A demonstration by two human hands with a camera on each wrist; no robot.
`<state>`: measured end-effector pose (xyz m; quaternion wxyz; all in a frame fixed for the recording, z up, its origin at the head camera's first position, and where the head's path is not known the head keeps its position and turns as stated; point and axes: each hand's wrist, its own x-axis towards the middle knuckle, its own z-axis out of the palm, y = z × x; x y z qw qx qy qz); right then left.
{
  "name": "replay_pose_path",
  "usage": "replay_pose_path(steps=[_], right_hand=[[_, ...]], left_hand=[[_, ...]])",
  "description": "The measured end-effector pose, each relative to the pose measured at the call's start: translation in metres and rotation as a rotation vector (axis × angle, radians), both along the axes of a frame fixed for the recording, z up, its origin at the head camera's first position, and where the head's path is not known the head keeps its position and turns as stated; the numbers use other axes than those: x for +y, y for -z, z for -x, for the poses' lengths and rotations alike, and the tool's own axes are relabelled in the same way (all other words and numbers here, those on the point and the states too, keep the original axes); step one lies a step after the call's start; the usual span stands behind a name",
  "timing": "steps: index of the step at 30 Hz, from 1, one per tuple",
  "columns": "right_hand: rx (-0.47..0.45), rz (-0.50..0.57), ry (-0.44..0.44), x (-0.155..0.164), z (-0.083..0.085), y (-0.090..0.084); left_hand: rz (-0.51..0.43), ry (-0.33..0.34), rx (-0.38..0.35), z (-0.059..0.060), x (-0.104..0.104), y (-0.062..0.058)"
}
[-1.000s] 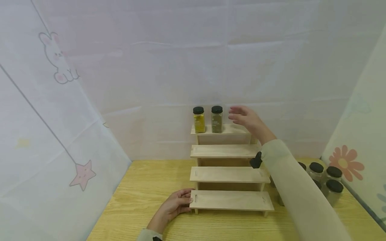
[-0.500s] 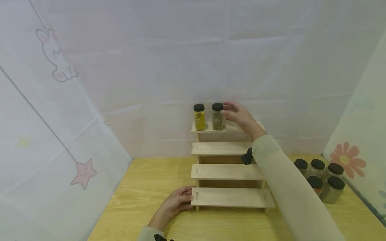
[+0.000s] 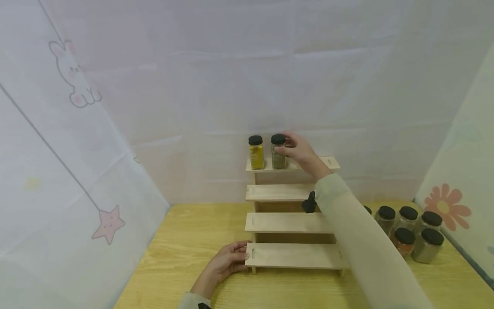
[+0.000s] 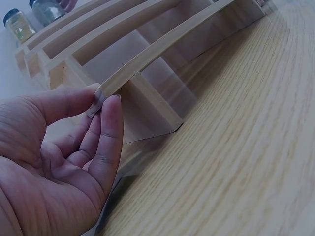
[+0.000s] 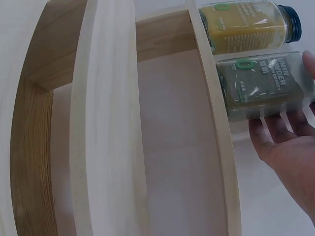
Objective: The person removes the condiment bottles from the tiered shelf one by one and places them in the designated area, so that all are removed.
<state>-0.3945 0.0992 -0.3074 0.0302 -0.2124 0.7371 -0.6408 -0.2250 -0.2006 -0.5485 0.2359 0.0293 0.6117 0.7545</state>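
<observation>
A stepped wooden rack (image 3: 293, 255) stands on the table. My left hand (image 3: 225, 262) pinches the left end of its lowest shelf between thumb and fingers, as the left wrist view shows closely. On the top shelf my right hand (image 3: 302, 155) grips a black-capped spice jar of grey-green powder (image 5: 261, 88), thumb on the front and fingers round the far side. The label partly reads as cumin powder. Just left of it, apart, a jar of yellow powder (image 3: 256, 158) stands upright. Both jars sit on the top shelf.
Several more black-capped jars (image 3: 426, 249) stand grouped on the wood-grain table (image 3: 193, 231), right of the rack, partly behind my right sleeve. A pale cloth backdrop (image 3: 216, 94) rises behind the rack. The lower three shelves carry no jars.
My right hand has moved left from beside the grey-green jar and now has its thumb and fingers round it. The left hand stays on the lowest shelf's end.
</observation>
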Motion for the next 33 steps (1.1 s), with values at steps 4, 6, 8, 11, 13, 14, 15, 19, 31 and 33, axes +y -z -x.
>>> replay_pose_path(steps=[4, 6, 8, 11, 13, 14, 15, 19, 31, 33], right_hand=[[-0.007, -0.031, 0.022, -0.002, -0.002, 0.001], [-0.008, -0.046, 0.041, -0.002, -0.005, 0.000], [-0.005, -0.064, 0.059, -0.001, -0.006, 0.000], [0.005, -0.067, 0.080, -0.001, -0.009, -0.002], [0.015, -0.065, 0.085, 0.000, -0.011, -0.005], [0.020, -0.062, 0.090, 0.000, -0.011, -0.006], [0.025, -0.060, 0.092, 0.001, -0.012, -0.008], [0.029, -0.069, 0.094, 0.006, -0.016, -0.014], [0.048, -0.120, 0.121, 0.044, -0.035, -0.023], [0.054, -0.122, 0.124, 0.050, -0.040, -0.024]], left_hand=[[-0.009, 0.007, -0.005, -0.002, 0.000, 0.002], [-0.011, 0.009, -0.005, -0.003, 0.001, 0.001], [-0.007, 0.008, -0.009, -0.004, 0.001, 0.000], [-0.001, 0.004, -0.009, -0.003, 0.002, -0.002], [-0.001, 0.002, -0.009, -0.003, 0.002, -0.003], [-0.002, 0.000, -0.010, -0.002, 0.002, -0.003], [-0.002, 0.000, -0.009, -0.002, 0.003, -0.004], [0.000, -0.002, -0.008, 0.002, 0.002, -0.006], [0.003, -0.002, -0.007, 0.005, -0.002, -0.003], [0.001, -0.003, -0.009, 0.005, -0.003, -0.003]])
